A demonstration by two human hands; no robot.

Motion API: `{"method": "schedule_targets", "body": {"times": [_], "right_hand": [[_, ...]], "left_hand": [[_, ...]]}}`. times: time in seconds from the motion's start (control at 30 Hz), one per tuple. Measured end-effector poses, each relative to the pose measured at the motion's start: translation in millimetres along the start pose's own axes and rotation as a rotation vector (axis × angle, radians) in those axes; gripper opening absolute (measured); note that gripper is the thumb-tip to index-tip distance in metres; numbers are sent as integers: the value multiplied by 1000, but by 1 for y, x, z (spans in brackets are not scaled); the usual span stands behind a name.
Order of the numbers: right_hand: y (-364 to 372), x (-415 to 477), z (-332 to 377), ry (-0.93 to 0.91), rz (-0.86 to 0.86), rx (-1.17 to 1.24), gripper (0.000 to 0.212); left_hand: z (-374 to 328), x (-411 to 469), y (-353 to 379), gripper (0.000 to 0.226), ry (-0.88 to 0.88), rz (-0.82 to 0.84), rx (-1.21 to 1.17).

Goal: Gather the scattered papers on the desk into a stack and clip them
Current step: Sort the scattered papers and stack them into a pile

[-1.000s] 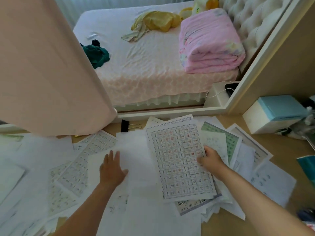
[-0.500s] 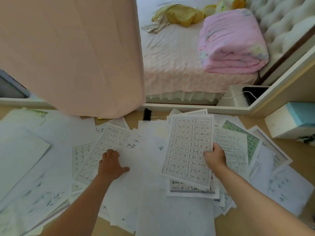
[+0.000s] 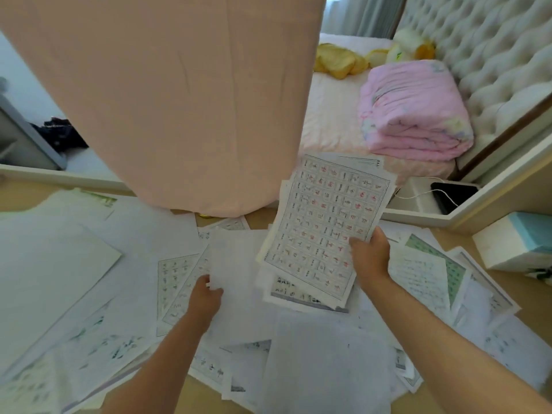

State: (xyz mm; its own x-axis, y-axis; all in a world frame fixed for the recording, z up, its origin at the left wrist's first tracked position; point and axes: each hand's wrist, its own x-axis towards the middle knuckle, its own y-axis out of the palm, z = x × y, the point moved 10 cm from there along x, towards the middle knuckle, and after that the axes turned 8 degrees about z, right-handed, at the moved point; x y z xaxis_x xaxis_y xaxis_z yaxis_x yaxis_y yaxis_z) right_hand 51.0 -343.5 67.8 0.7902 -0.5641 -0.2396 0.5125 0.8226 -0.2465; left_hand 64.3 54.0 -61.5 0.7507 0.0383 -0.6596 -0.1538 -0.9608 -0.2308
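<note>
Many white and printed papers (image 3: 89,282) lie scattered over the wooden desk (image 3: 531,309). My right hand (image 3: 370,255) grips a small sheaf of gridded worksheets (image 3: 325,228) by its right edge and holds it tilted up off the desk. My left hand (image 3: 206,297) pinches the lower left corner of a blank white sheet (image 3: 236,264) lifted from the pile. The black binder clip is hidden behind the raised papers.
A pink curtain (image 3: 185,100) hangs over the desk's back edge. Behind it is a bed with a folded pink quilt (image 3: 415,115). A white and teal box (image 3: 516,243) sits on the desk at the right. A charging device (image 3: 451,195) lies on the ledge.
My right hand has lifted the gridded sheaf off the desk. My left hand, flat on the papers before, has pinched up a blank sheet. The view has swung left.
</note>
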Motion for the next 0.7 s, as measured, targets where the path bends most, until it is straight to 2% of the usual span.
{"method": "schedule_targets", "body": {"times": [0.13,0.23,0.3,0.37,0.43,0.47,0.57,0.7], "right_hand": [[54,-15,-62,350,244,-48,29],[80,-41,-104,440,354,-137,33],[94,-57,-124,452,424,-253,29],[105,-72,-137,446,478,-350,30],[119,-82,-139,400,524,-379,38],[127,-87,-138,369,549,-382,41],[156,-101,-128,273,659,-393,46],[164,-109,-120,189,767,-547,60]], "left_hand": [[27,7,5,58,-103,237,-88],[25,-4,0,41,-96,300,-39],[32,-9,-8,32,-151,267,-85],[41,-12,-9,24,-178,313,-110],[41,-11,-10,20,-111,377,-27],[39,-8,-12,26,-62,377,7],[31,-5,-20,49,34,277,18],[36,-2,-39,36,11,162,15]]}}
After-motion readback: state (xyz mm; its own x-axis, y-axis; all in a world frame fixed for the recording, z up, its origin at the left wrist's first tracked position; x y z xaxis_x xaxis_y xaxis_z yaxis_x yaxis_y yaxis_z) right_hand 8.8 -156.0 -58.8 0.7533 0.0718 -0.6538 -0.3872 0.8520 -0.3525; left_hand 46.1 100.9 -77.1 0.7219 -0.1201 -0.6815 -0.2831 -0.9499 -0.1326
